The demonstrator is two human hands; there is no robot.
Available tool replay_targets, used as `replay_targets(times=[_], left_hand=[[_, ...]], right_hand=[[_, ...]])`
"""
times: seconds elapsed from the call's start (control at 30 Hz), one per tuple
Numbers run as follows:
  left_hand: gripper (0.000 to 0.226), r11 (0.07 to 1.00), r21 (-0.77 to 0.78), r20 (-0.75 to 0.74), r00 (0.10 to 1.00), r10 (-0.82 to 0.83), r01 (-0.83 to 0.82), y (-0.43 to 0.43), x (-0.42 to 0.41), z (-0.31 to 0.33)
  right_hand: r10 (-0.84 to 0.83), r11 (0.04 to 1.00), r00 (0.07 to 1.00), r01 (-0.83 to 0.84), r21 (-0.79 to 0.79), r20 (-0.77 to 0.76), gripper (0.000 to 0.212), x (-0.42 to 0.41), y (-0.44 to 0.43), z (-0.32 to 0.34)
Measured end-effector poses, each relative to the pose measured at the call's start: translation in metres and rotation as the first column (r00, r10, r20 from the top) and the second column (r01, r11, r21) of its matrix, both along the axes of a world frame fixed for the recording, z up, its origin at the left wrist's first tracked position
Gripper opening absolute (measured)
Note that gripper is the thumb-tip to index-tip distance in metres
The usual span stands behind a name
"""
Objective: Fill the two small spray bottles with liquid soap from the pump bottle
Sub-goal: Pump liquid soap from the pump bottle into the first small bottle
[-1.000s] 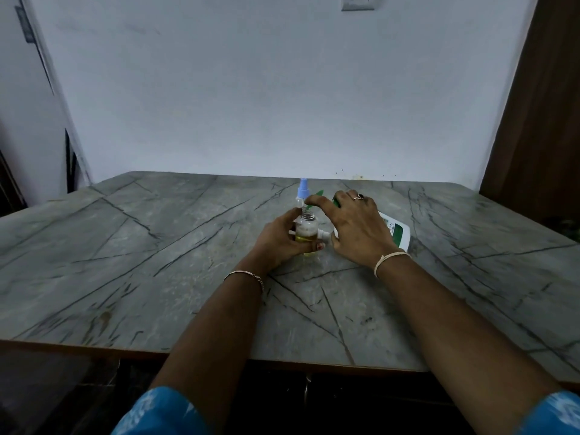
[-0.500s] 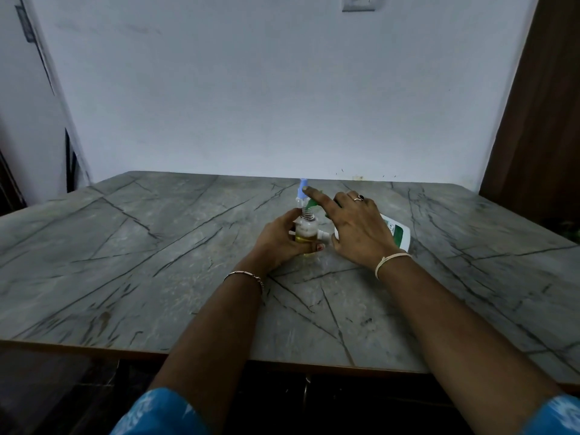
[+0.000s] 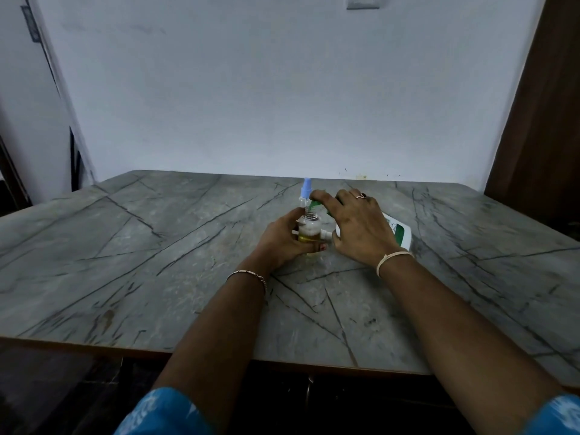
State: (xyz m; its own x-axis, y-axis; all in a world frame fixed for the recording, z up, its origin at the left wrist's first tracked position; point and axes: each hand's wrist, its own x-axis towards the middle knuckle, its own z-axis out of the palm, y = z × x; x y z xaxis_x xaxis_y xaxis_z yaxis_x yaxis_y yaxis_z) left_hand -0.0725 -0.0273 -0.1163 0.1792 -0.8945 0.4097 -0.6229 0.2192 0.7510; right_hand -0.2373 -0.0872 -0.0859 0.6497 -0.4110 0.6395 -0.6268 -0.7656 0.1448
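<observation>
Head view: the left hand (image 3: 282, 243) grips an uncapped spray bottle (image 3: 309, 229) mid-worktop (image 3: 157, 246), with yellow soap low inside it. The right hand (image 3: 361, 227) curls over the pump bottle (image 3: 400, 232), forefinger on its green pump head (image 3: 314, 205). Just beyond stands the blue-capped second bottle (image 3: 306, 187), fill level unclear. Probably under halfway.

The middle of the table (image 3: 150, 246) is being crowded: the left hand (image 3: 282, 238) is gripping an open bottle (image 3: 309, 229), the right hand (image 3: 361, 229) is curling over the pump bottle (image 3: 398, 230), and a capped spray bottle (image 3: 306, 188) is standing just behind. Bare surface is lying open on both sides (also toward the near edge); the wall (image 3: 282, 105) is blocking the far edge.
</observation>
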Motion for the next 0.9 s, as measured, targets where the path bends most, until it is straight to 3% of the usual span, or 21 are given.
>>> replay_targets(times=[0.47, 0.7, 0.9], left_hand=[[0.076, 1.0, 0.017, -0.018, 1.0, -0.001, 0.001, -0.002, 0.002, -0.002], [0.074, 1.0, 0.013, -0.022, 1.0, 0.006, -0.005, -0.001, 0.0, 0.0], [0.076, 1.0, 0.012, -0.01, 1.0, 0.002, -0.002, -0.003, 0.002, -0.002]], right_hand=[[-0.006, 1.0, 1.0, 0.006, -0.011, 0.019, 0.071, 0.005, 0.0, 0.0], [0.012, 0.998, 1.0, -0.013, -0.065, -0.008, 0.079, -0.005, -0.003, -0.003], [0.004, 1.0, 1.0, -0.004, -0.009, -0.011, 0.075, -0.003, -0.001, 0.0]])
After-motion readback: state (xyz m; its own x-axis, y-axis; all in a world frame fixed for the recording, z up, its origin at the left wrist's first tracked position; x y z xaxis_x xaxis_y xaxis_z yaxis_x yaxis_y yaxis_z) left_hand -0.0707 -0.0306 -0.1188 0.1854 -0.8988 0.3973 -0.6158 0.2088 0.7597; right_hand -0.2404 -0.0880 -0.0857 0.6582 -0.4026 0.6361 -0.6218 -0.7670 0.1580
